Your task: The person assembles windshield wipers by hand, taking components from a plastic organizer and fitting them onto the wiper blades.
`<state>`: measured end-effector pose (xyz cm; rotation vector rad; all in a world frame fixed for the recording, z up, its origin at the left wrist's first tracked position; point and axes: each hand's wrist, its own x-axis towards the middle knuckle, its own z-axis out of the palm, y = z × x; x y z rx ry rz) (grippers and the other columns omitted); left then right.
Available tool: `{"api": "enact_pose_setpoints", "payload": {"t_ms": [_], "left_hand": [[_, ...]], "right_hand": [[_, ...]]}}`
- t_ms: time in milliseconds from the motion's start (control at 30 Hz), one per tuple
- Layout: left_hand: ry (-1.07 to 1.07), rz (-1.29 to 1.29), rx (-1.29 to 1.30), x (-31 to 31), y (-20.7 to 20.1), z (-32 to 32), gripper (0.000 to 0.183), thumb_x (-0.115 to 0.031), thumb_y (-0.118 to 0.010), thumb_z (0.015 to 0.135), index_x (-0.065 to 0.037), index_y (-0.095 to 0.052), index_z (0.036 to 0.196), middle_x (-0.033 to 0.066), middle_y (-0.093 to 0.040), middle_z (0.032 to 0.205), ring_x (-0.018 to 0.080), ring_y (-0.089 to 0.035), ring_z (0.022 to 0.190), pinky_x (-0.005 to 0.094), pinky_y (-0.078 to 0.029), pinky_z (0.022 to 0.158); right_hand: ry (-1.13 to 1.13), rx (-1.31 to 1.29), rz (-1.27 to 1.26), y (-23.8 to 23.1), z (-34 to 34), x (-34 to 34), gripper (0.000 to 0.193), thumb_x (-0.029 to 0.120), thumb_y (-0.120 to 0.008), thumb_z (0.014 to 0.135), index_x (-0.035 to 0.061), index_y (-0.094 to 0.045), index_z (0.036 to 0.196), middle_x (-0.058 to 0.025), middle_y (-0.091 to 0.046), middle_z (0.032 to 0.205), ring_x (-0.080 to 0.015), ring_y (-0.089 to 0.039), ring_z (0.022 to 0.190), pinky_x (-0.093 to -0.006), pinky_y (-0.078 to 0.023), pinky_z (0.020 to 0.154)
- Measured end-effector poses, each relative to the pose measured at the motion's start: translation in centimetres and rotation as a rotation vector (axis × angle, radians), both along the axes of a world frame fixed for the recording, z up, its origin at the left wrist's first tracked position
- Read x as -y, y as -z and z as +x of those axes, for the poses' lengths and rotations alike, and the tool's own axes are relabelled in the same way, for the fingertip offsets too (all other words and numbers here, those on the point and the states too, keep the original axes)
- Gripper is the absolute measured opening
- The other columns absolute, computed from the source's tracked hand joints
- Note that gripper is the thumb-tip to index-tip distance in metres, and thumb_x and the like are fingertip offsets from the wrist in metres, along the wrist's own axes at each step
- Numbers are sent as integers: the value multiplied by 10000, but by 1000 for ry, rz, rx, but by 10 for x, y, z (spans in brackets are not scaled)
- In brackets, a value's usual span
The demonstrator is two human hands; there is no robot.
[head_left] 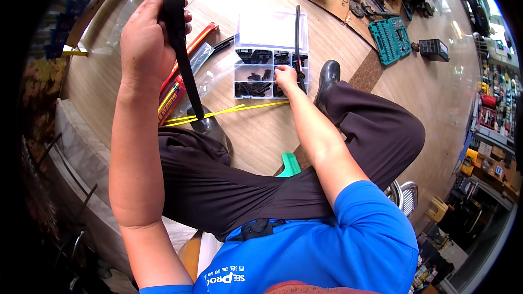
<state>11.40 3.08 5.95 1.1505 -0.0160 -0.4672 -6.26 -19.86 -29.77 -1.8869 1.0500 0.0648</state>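
My left hand [143,41] is raised at the upper left, its fingers wrapped round a long black wiper arm [187,73] that slants down toward my left shoe. Lower down and to the right, my right hand [284,76] reaches into a clear divided plastic box [253,97], fingers pinched together. Whatever they hold, if anything, is hidden. Small black plastic wiper adapters [256,88] fill several of its compartments. A black wiper blade [297,32] lies lengthwise over the box's right side, beside my right hand.
Red sleeve packaging [171,98] and clear plastic lie left of the box. Yellow strips [218,111] cross the floor before it. A teal socket set case [389,41], a black box [433,50] and cardboard with parts [348,8] are far right. A green piece [290,164] lies between my legs.
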Motion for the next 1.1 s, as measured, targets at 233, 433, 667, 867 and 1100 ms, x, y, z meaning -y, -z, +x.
{"api": "enact_pose_setpoints", "payload": {"t_ms": [233, 433, 667, 867, 1100], "left_hand": [[-19, 49, 5, 2, -6, -2, 386, -267, -392, 1026, 62, -522, 1179, 123, -575, 915, 196, -556, 777, 302, -474, 680], [6, 44, -21, 3, 0, -1, 347, -248, -395, 1020, 41, -544, 1142, 115, -591, 878, 189, -573, 747, 305, -486, 662], [-27, 16, -152, -4, 5, 1, 385, -306, -372, 1023, 22, -513, 1166, 95, -576, 855, 208, -550, 717, 332, -462, 641], [20, -69, -241, -7, 4, 2, 383, -315, -366, 1025, 11, -519, 1156, 93, -570, 853, 203, -530, 707, 322, -448, 634], [26, -62, -208, -2, 8, 2, 383, -308, -343, 1033, 9, -518, 1161, 98, -565, 856, 206, -530, 747, 323, -456, 650]], "right_hand": [[-339, -197, -260, -13, 4, -11, 305, 259, -613, 837, 37, -696, 1029, -184, -682, 993, -316, -659, 953, -382, -500, 884], [-569, -613, -329, -43, 34, -42, 249, 121, -535, 855, 32, -705, 1014, -160, -669, 1117, -290, -657, 1037, -413, -540, 856], [-549, -577, -339, -21, 52, -51, 254, 142, -503, 891, 71, -730, 979, -143, -697, 1043, -289, -681, 977, -432, -560, 776], [-553, -511, -334, -9, 50, -55, 230, 119, -519, 881, 50, -723, 963, -159, -702, 998, -293, -686, 956, -417, -563, 778], [-552, -426, -402, -7, 38, -51, 277, 139, -408, 945, 11, -652, 968, -204, -687, 953, -322, -684, 920, -432, -563, 746]]}}
